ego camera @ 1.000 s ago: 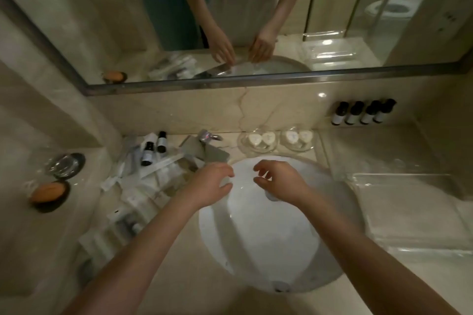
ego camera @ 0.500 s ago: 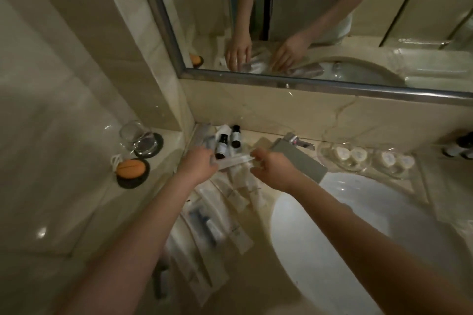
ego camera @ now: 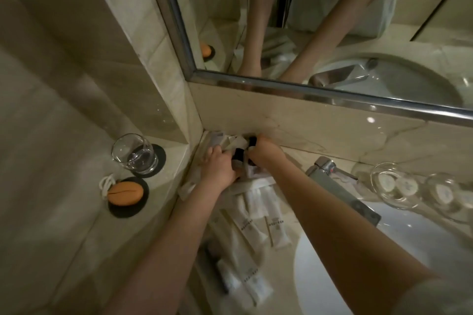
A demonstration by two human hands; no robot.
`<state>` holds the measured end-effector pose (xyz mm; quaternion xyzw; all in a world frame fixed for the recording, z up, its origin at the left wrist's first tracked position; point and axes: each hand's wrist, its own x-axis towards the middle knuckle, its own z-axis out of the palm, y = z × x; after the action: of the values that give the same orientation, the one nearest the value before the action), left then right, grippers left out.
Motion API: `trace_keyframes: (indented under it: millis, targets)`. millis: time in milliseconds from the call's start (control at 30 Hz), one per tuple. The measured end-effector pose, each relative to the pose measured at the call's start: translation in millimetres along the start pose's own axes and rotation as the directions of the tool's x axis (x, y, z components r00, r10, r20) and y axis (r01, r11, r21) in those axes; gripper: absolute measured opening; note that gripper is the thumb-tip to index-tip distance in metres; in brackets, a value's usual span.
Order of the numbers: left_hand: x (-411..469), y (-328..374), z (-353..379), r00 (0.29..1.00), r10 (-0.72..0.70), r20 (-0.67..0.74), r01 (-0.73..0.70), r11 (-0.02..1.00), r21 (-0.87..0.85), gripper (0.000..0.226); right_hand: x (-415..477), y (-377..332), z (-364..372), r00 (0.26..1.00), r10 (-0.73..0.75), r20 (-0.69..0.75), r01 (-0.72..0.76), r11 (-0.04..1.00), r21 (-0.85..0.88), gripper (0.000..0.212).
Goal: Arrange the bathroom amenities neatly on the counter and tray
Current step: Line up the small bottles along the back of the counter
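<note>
Fingers of the right hand are curled round a small bottle, whose black cap shows just above them. Fingers of the left hand are bent down into a heap of white packets; blur hides whether they pinch one or only press on it. A second dark cap shows in the gap between the two hands, which are almost touching.

Both hands work in the far left corner of the counter, right against the wall under the mirror. The packets spread from that corner toward the near side, lying every way and overlapping, beneath and between the two forearms. Some bear small print, too blurred to read.

To the right of the right forearm stands a metal tap, its flat spout reaching over the white basin. Farther right, at the far rim of the basin, two clear glass dishes sit side by side, each holding round white pieces.

On the left, a raised ledge carries a drinking glass on a dark coaster. Nearer on the same ledge, an orange oval thing with a white cord lies on a second dark coaster.
</note>
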<state>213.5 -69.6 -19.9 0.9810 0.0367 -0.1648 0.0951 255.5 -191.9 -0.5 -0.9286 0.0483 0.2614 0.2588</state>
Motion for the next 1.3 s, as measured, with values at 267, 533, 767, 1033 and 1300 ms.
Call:
trace_keyframes:
  millis: [267, 533, 767, 1033, 1300]
  targets:
    - [14.1, 7.7, 12.8, 0.995, -0.086, -0.041, 0.084, 0.996, -0.043, 0.040, 26.0, 15.2, 6.2, 0.998, 0.063, 0.018, -0.065, 0.990, 0.124, 0.025]
    - [-1.5, 4.3, -11.4, 0.985, -0.129, -0.114, 0.083, 0.937, -0.339, 0.037, 9.7, 13.5, -9.5, 0.999, 0.026, -0.033, -0.014, 0.945, 0.326, 0.038]
    - [-55.7, 13.2, -55.7, 0.966, -0.087, -0.243, -0.059, 0.841, -0.538, 0.024, -69.5, 28.7, -42.0, 0.984, -0.104, -0.141, 0.169, 0.775, 0.608, 0.036]
    - [-138.2, 68.2, -83.0, 0.957, 0.029, -0.289, -0.229, 0.686, -0.690, 0.012, -177.6, 80.6, -64.9, 0.958, -0.112, -0.263, 0.280, 0.548, 0.788, 0.023]
    - [-189.2, 173.8, -50.3, 0.941, 0.260, -0.215, -0.334, 0.628, -0.703, 0.011, -260.7, 193.2, -84.5, 0.931, 0.052, -0.362, 0.284, 0.519, 0.806, 0.028]
